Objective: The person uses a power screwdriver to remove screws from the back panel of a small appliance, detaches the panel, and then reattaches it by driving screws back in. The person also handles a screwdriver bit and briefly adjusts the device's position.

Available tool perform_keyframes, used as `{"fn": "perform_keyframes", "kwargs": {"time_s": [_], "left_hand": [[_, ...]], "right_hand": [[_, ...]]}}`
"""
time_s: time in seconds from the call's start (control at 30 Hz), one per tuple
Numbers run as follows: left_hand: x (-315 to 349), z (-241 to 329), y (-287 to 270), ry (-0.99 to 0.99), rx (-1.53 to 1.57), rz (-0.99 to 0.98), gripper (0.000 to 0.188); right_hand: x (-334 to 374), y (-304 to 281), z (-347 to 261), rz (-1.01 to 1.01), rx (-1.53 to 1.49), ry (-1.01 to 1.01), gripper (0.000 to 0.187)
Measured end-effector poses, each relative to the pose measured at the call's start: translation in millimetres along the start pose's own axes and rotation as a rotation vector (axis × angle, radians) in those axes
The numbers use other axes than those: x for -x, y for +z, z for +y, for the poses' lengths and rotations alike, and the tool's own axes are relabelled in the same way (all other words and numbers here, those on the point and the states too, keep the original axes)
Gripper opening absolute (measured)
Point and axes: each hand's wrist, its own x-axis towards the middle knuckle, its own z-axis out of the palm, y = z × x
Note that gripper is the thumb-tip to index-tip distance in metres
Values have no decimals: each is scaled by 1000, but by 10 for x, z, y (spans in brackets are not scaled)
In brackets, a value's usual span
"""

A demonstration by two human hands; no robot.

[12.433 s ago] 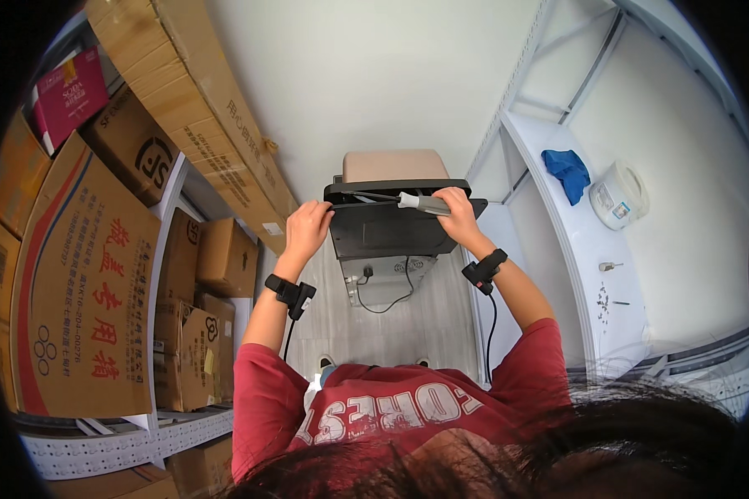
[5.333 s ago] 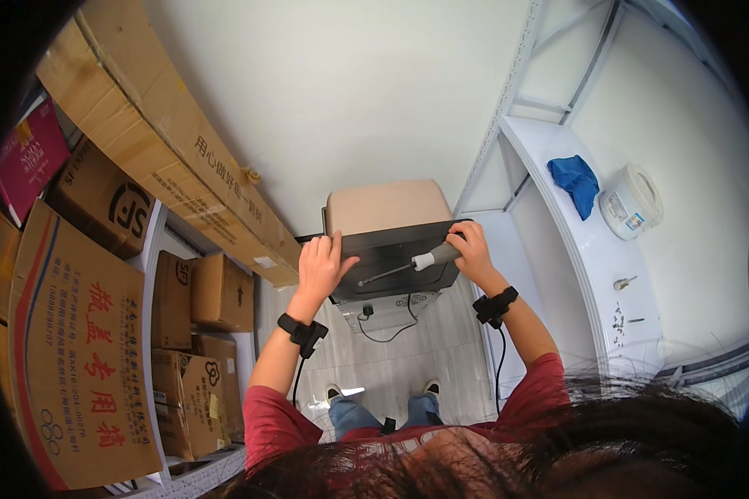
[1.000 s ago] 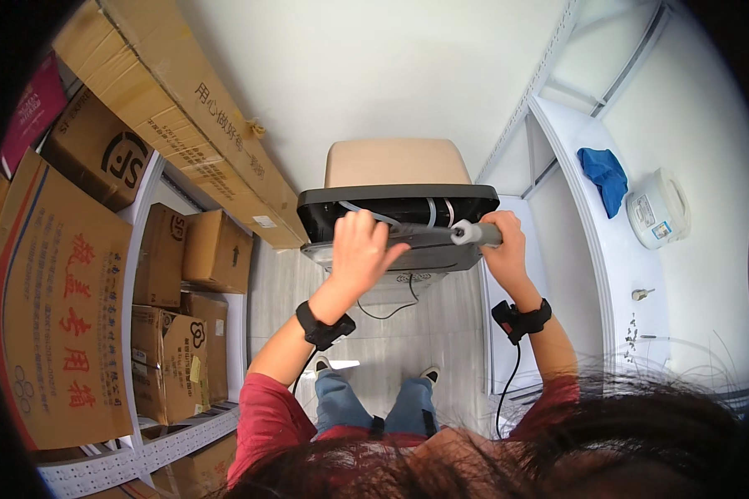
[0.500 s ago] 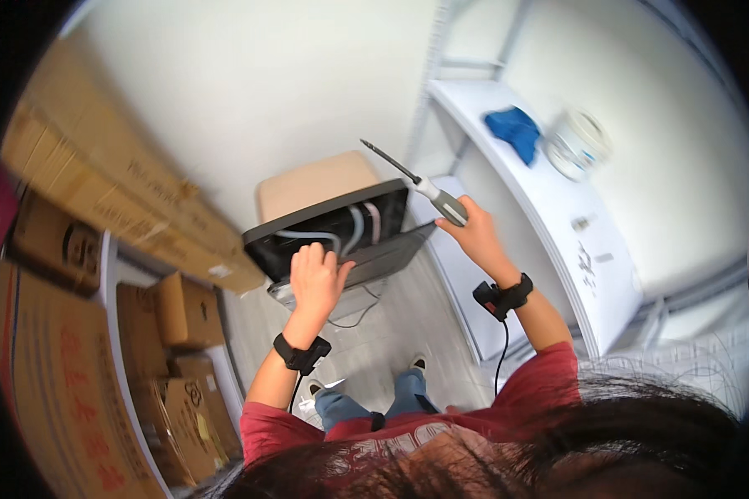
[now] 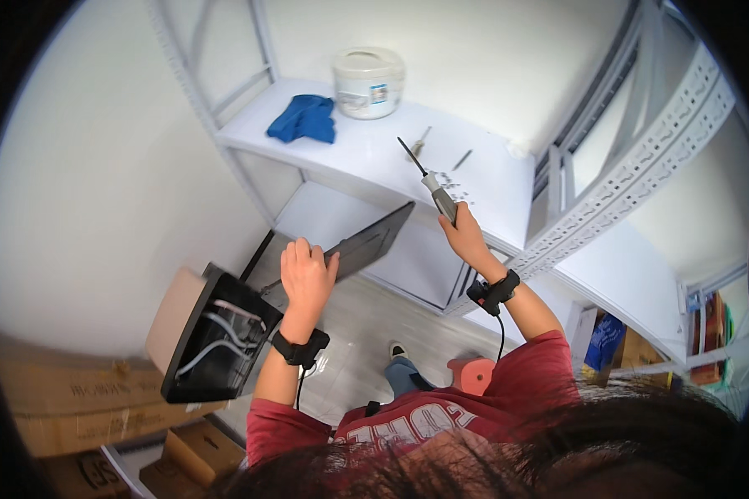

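My left hand is closed on the edge of a dark flat panel, which is tilted up in front of the shelf unit. My right hand grips a screwdriver by its grey handle, shaft pointing up and to the left. At lower left stands a beige-backed appliance; pale hoses show inside its open black housing. Past the screwdriver, small loose pieces like screws and two slim tools lie on the white shelf.
On the white shelf rest a blue cloth and a white lidded tub. A perforated metal upright rises at right. Cardboard boxes fill the lower left. A pink stool stands by my legs.
My view has swung right. The panel has come away from the appliance in my left hand and now sits beside the shelf. The screwdriver stays in my right hand.
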Motion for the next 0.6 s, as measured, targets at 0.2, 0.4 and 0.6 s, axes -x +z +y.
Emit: {"fn": "perform_keyframes", "kwargs": {"time_s": [0.2, 0.4, 0.6], "left_hand": [[-587, 500, 383, 302, 275, -242, 32], [-673, 1053, 1180, 537, 363, -517, 35], [-603, 1405, 1879, 629, 439, -655, 34]], "right_hand": [[-134, -623, 633, 0, 221, -4, 32], [-29, -865, 977, -100, 297, 34, 32], [95, -802, 1419, -116, 315, -47, 33]]}}
